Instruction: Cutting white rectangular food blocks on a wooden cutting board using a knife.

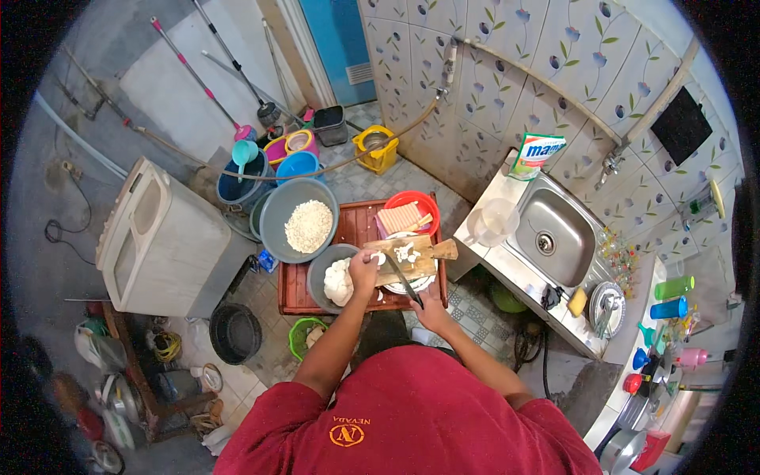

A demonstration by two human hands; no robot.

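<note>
A wooden cutting board (425, 254) lies over a white plate (411, 287) on the red-brown wooden table (356, 219). White chopped pieces (407, 253) are on the board. My left hand (363, 272) is at the board's left end with its fingers on a small white piece. My right hand (432, 313) grips the handle of a kitchen knife (404, 278), whose blade reaches over the board. Left of my left hand, a grey bowl (316, 288) holds a large white lump (338, 282). Behind it, a larger grey basin (271, 225) holds chopped white pieces (309, 226).
A red bowl (436, 208) with pinkish sticks stands at the table's back right. A steel sink (558, 231), plastic jug (497, 222) and stacked plates (607, 309) are on the right. Buckets, a black tub (235, 333) and a green basket (297, 338) stand on the floor.
</note>
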